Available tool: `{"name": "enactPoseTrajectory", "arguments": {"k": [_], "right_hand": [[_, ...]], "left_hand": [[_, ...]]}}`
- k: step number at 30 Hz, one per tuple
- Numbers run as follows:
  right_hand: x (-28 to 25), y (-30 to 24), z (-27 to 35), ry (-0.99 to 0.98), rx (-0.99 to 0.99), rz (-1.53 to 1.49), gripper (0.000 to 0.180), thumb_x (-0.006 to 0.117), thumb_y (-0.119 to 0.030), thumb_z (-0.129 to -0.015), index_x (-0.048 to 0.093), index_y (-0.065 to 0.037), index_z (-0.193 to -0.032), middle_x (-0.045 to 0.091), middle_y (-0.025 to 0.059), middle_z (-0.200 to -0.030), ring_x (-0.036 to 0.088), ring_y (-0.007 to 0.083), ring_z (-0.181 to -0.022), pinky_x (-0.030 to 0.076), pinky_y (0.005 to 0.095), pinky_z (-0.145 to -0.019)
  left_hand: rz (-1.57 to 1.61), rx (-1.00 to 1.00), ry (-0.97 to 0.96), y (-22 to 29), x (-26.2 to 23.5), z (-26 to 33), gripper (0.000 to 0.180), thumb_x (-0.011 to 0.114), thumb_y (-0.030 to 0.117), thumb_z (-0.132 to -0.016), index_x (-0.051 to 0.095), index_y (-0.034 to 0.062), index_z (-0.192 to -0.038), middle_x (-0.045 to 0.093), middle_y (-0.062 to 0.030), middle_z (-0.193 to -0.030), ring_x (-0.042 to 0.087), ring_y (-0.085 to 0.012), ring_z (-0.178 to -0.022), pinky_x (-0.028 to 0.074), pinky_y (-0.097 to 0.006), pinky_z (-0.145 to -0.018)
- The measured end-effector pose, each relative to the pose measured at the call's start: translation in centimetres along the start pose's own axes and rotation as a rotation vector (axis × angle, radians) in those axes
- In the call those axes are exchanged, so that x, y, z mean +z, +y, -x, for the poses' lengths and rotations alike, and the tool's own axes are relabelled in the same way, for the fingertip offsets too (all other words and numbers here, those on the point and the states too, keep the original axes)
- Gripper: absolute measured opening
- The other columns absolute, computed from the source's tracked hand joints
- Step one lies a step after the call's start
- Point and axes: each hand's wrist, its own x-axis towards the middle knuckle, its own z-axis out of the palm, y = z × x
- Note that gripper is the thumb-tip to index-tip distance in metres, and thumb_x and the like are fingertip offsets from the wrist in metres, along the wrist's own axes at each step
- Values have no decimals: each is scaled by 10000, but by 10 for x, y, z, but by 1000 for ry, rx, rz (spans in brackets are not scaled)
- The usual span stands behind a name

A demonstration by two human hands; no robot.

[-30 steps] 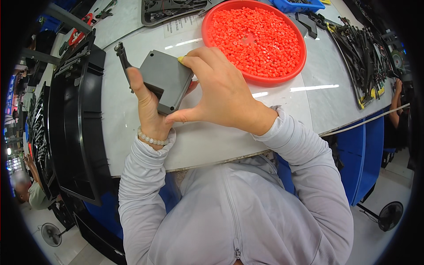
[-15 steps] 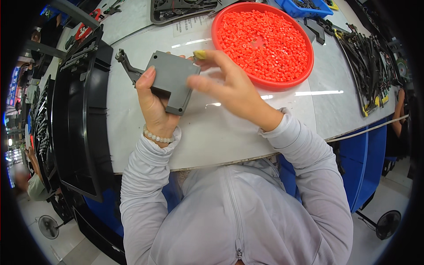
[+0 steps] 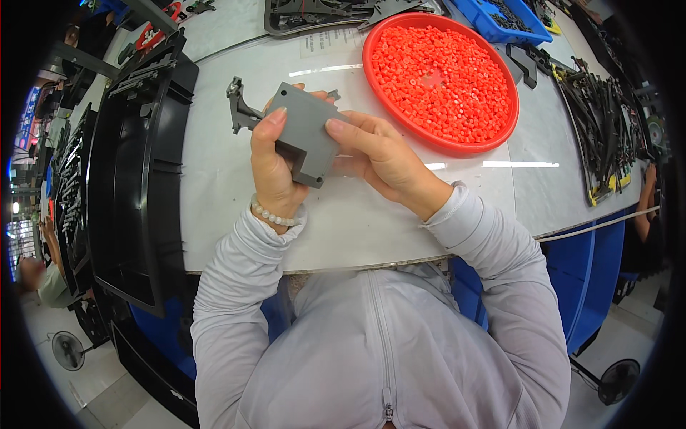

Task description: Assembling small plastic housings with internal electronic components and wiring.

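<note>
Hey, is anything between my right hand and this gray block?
Nothing visible. Your right hand has its thumb against the right edge of the gray block; your left hand holds the opposite side. The red tray lies beyond, not between.

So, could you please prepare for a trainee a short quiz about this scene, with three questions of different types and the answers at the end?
1. Multiple choice. What does the left hand hold?
A) a blue bin
B) a grey block-like part
C) a fan

2. True or false. The beaded bracelet is worn on the left wrist.

3. Fill in the missing word. The round tray full of small pieces is ____ in colour.

Key: 1. B; 2. true; 3. red.
</note>
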Motion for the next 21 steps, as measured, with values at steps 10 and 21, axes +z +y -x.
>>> {"name": "enactPoseTrajectory", "arguments": {"k": [10, 21], "right_hand": [[-8, -7, 4, -42, 36, -137, 482, 432, -384, -952, 462, 31, -1195, 578, 165, -1085, 597, 239, -974, 489, 390, -856], [-10, -8, 2, 65, -6, 81, 438, 576, -354, -887, 535, 8, -1130, 586, 87, -1018, 591, 127, -880, 500, 269, -777]], "left_hand": [[283, -205, 0, -3, -4, -10, 640, 469, 526, -819, 452, 25, -1216, 522, -198, -1195, 506, -314, -1127, 471, -405, -891], [181, -263, -38, -8, -5, -14, 635, 424, 598, -841, 483, 83, -1209, 477, -187, -1274, 489, -316, -1154, 449, -451, -928]]}}
